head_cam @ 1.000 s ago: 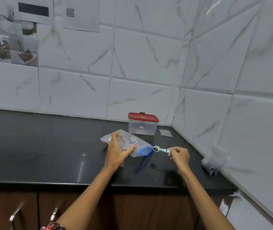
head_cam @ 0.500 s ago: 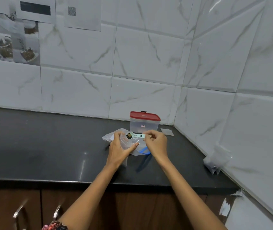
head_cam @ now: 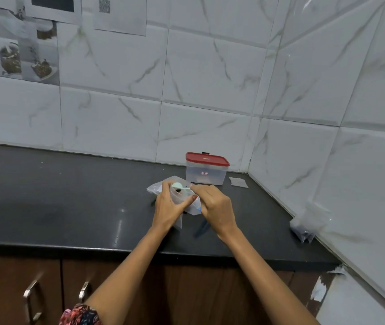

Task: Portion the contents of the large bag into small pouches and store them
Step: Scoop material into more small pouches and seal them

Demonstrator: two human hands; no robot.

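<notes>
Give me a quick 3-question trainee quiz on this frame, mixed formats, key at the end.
1. True or false: the lid is on the red-lidded container at the back of the counter.
2. Multiple choice: what does the right hand pinch? A) the container lid B) the handle of the pale green measuring spoon C) a cabinet handle
3. Fill in: the left hand holds a small clear ___ open under the spoon's bowl.

Key: 1 true; 2 B; 3 pouch
</notes>
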